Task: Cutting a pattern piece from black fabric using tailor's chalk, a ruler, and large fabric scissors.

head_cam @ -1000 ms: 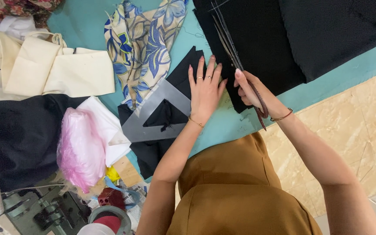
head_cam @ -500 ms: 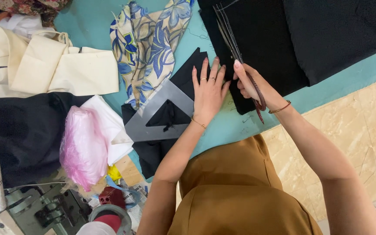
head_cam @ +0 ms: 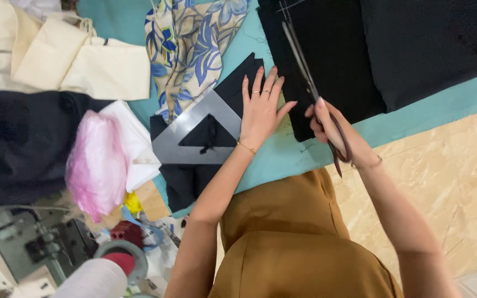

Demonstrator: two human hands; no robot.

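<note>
right hand (head_cam: 332,129) fingers grip scissors (head_cam: 310,83) at black fabric (head_cam: 332,49) edge; left hand (head_cam: 260,110) spread flat.

teal table (head_cam: 282,160) — black fabric (head_cam: 360,55), triangle ruler (head_cam: 194,135).

The left hand (head_cam: 260,110) has slid a little farther up the black fabric (head_cam: 332,72), away from the grey triangle ruler (head_cam: 194,132). The right hand (head_cam: 329,129) has pushed the scissors (head_cam: 305,66) farther along the fabric.
</note>
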